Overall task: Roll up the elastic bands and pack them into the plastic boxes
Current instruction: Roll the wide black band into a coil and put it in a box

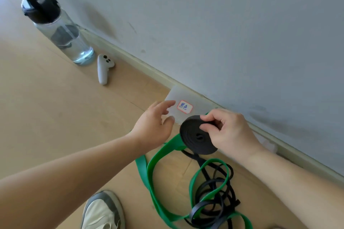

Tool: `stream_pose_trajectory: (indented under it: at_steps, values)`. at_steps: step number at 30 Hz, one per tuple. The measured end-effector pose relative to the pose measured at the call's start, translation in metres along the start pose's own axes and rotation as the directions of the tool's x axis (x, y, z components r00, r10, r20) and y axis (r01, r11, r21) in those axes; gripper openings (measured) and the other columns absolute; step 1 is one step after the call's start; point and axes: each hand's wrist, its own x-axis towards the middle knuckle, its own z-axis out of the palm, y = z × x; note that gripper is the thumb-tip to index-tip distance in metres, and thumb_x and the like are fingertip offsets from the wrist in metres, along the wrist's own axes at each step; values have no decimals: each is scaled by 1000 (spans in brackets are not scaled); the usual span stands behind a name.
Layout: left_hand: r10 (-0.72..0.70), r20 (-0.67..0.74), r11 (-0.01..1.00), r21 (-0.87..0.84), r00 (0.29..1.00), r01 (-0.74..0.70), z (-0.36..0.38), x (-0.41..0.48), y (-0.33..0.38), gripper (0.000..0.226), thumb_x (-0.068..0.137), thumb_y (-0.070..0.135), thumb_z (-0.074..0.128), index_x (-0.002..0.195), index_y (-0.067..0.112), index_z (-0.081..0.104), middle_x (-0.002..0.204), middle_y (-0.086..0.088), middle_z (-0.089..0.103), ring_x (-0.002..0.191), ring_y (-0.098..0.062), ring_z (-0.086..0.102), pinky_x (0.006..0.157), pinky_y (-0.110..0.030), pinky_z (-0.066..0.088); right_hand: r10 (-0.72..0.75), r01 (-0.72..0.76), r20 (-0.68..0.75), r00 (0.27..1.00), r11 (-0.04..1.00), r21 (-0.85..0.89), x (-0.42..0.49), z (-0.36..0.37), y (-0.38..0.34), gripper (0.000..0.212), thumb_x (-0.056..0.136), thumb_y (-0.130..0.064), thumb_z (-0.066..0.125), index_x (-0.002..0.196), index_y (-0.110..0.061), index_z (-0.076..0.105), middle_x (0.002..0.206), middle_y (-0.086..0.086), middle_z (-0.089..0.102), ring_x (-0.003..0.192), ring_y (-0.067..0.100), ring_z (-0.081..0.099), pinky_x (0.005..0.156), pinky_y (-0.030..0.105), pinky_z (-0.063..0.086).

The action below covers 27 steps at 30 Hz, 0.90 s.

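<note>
Floor: green band [149, 173] and black band [219, 201] lie tangled, unrolled.
Right hand [230, 132]: pinches black roll [193, 135] by its rim, just beside plastic box [186, 96].
Left hand [154, 122]: fingers half-spread at the box edge; grip unclear.
Risk: if the pinch eases, the roll likely springs loose before it's boxed.

We record one legible marking. A small white label [184, 106] with a red rounded border is stuck on the upper face of the translucent plastic box [188, 95], which lies on the floor against the skirting. It bears two characters handwritten in blue ink: 黑色. The writing runs tilted across our view. The label sits just beside the fingertips of the left hand [154, 126], uncovered and wholly readable.
</note>
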Motion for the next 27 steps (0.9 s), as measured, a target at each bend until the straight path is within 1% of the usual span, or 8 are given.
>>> stream_pose_trajectory:
  at_steps: [4,9,11,13,15,20,23,27]
  values:
    - [134,71,849,507,988,-151,8,33,-36,62,102,30,59,159,31,34,171,-4,19,156,-27,22,119,-44,34,-75,78,28,997,992,-97,12,9,24,11,90,-10,76,98,-16,73,100,-7,72,90,9,65,81,21,52]
    - [265,299,604,689,917,-400,39,55,-46,74,100,39,62,161,35,20,174,3,-1,161,-24,-4,129,-53,10,-154,153,-2,988,979,-137,19,20,36,11,90,-6,75,98,-12,70,99,-4,70,91,13,65,84,26,53]
    - [297,260,578,717,919,-389,49,56,-49,73,96,36,69,158,32,30,173,0,14,161,-28,8,124,-57,26,-179,169,-73,981,978,-122,12,26,37,13,87,-1,77,93,-10,71,95,-4,69,89,9,63,82,17,50]
    - [358,203,525,763,911,-377,52,57,-47,65,88,31,78,147,26,50,164,-6,39,152,-34,35,103,-55,51,-172,163,-143,975,984,-71,3,30,38,14,84,3,79,91,-7,72,93,-1,70,88,9,64,81,11,49]
    - [380,202,433,824,903,-366,55,55,-44,59,83,25,81,137,20,60,152,-10,54,138,-37,52,83,-51,56,-168,164,-191,967,986,-33,-4,30,38,15,83,4,79,91,-7,73,92,0,71,87,12,67,80,12,51]
    - [526,208,285,870,824,-402,64,38,-48,48,83,16,73,130,7,66,136,-23,65,117,-45,64,93,-54,54,-102,107,-220,970,994,9,-18,29,40,15,83,2,79,91,-8,72,93,-2,72,90,5,64,82,3,45]
    - [571,182,315,852,801,-418,67,30,-50,47,89,15,62,135,4,63,137,-26,63,118,-48,63,97,-54,53,-39,52,-223,974,997,51,-23,29,42,15,84,1,80,93,-9,73,93,-5,73,91,-2,64,80,1,43]
    - [542,143,470,766,828,-439,58,36,-43,56,87,36,77,137,17,65,139,-12,66,122,-40,64,98,-48,54,115,-85,-211,971,986,146,-22,14,43,17,86,-3,79,95,-17,74,92,-18,73,82,-6,67,75,3,47]
